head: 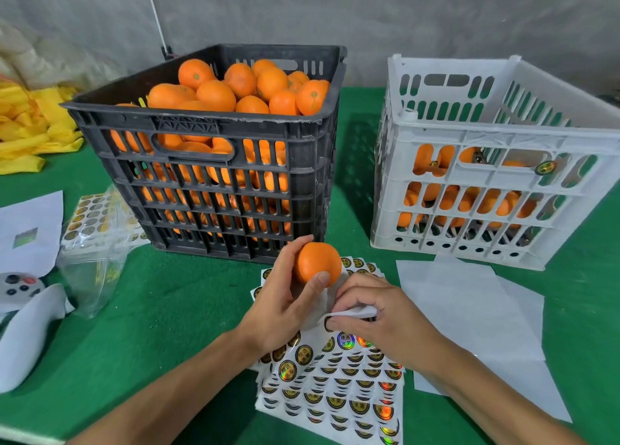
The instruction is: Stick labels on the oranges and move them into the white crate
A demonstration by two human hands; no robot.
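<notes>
the left hand [285, 297] grips an orange [318, 264] just before the black crate [214, 162], thumb across its near side. the right hand [379, 317] fingers [339, 322] pinch the label sheet [335, 387] edge, below the orange.

The left hand [285, 297] grips an orange [317, 263]; at 3 o'clock, the right hand [379, 317] pinches a label sheet [335, 387].

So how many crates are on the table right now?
2. The black crate stands left of centre, heaped with oranges; the white crate stands to its right, partly filled. None other shows.
</notes>
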